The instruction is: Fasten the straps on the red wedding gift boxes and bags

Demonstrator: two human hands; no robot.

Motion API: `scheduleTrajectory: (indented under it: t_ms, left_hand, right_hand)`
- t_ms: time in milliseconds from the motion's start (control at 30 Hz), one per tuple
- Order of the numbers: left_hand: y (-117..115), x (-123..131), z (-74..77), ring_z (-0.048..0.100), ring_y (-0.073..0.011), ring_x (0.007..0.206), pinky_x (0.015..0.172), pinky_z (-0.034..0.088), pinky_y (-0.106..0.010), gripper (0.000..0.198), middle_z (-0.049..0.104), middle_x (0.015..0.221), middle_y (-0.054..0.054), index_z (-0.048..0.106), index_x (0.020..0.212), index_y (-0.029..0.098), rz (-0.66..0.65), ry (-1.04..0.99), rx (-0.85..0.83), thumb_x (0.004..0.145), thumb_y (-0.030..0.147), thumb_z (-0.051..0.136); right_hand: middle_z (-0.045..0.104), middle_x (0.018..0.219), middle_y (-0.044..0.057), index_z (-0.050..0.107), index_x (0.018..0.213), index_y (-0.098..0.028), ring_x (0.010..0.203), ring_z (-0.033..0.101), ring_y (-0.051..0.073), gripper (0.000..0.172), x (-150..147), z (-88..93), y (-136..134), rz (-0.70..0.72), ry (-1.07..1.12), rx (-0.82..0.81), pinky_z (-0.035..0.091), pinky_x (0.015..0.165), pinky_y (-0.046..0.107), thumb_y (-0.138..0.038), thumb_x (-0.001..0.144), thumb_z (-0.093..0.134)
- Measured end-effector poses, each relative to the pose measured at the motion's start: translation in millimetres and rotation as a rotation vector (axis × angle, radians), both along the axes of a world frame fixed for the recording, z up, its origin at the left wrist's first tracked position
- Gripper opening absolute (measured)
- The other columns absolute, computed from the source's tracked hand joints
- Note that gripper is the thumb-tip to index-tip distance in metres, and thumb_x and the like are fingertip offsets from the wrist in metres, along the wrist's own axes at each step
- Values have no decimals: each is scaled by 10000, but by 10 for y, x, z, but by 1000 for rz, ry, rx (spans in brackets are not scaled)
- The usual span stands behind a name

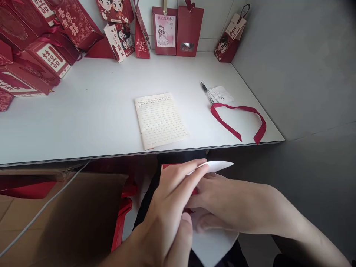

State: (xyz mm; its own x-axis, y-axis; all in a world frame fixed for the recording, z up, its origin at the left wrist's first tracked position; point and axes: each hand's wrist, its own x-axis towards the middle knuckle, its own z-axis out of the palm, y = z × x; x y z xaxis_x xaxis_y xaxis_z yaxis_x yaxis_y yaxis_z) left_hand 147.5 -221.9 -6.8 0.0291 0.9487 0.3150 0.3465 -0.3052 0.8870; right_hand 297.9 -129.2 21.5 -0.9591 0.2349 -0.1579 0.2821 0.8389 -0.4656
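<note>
Below the table's front edge, over my lap, both hands are on a folded piece of card (213,244), white on the side that shows, with bits of red between the hands. My left hand (174,200) lies over it with its fingers extended, the tips at a raised white flap (218,166). Crossing in from the right, my right hand (213,198) is bent over the card, its fingertips partly hidden behind the left hand.
On the white table (97,118) lie a lined notepad (162,120), a pen (207,92), a paper slip (221,94) and a red ribbon (226,125). Red gift boxes (78,26) stand along the back and left. A cardboard box (69,218) is at lower left, beside a grey wall.
</note>
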Motion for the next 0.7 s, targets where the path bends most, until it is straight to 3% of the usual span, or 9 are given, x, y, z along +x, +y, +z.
scheduleTrajectory:
  t_ms: [67,200,400,567,700]
  left_hand:
    - [1,-44,6,443,-343,1269,1026,395,-492,566,455,1424,-78,431,1410,195,-6,-36,-15,850,219,350]
    - [30,-93,-20,433,-356,1273,1044,374,-526,577,473,1403,-79,452,1397,195,-31,-73,-26,828,209,356]
    - [42,-131,-44,402,-347,1305,1085,351,-501,561,474,1406,-43,505,1360,223,2,-169,-104,813,189,386]
    - [41,-141,-63,375,-339,1325,1114,319,-485,554,489,1394,-24,551,1322,217,81,-237,-167,793,170,394]
    - [42,-196,-67,395,-323,1306,1117,325,-457,549,511,1366,-17,574,1301,219,118,-267,-185,782,169,401]
  right_hand:
    - [673,895,12,700,789,-225,1000,590,192,120,-14,-72,-3,119,-57,19,509,799,280,-112,803,664]
    - [675,886,82,716,814,-175,1036,581,267,177,-109,-105,-58,113,-231,80,487,888,401,-28,754,636]
    - [666,949,110,719,848,-152,878,624,231,164,-246,-108,-115,-36,-290,142,516,791,351,-51,782,607]
    - [646,786,84,688,726,-134,757,628,212,121,-287,-233,-130,-85,-230,284,526,719,316,-19,702,659]
    - [614,712,70,653,639,-129,639,608,190,205,-258,-194,-125,-97,-180,305,526,583,292,65,671,596]
